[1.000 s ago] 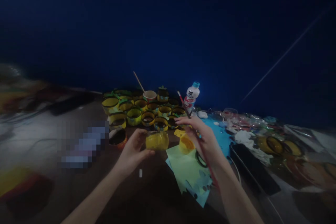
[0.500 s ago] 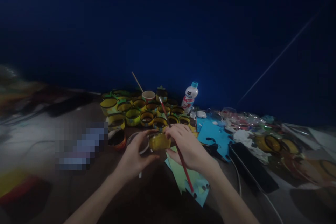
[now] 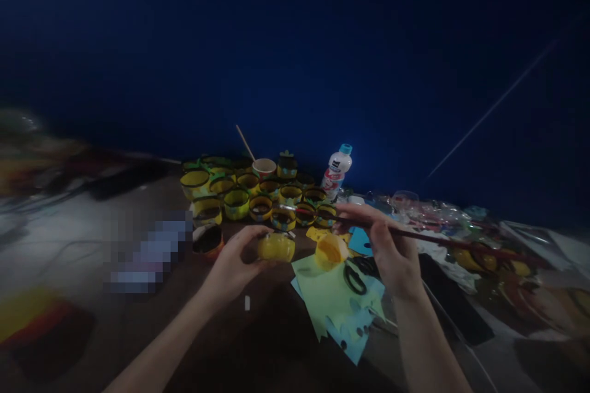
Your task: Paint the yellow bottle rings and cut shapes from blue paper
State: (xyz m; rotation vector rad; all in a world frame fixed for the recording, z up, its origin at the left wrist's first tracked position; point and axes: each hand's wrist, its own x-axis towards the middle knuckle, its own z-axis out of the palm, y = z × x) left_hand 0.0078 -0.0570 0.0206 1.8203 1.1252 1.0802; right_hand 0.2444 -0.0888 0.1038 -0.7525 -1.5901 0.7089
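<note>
My left hand [image 3: 242,258] is closed around the side of a small yellow cup [image 3: 277,248], held low over the dark table. A long, thin paintbrush [image 3: 415,233] with a dark red handle is pinched in my right hand [image 3: 387,245]. Its pale tip points left, above and apart from the yellow cup. Beneath and left of my right hand are a yellow-orange cup [image 3: 330,252], green paper [image 3: 316,285] and black-handled scissors [image 3: 354,279].
Several yellow cups with dark rims [image 3: 236,204] stand in rows behind my hands. Beyond them are a paper cup [image 3: 264,167] holding a stick and a white bottle [image 3: 340,163] with a blue cap. A black phone [image 3: 456,301] and clear plastic pieces [image 3: 437,212] lie right.
My right hand has moved right, away from the yellow cup. The brush has swung from steep to nearly level, tip leftward. The yellow-orange cup and scissors have come into sight.
</note>
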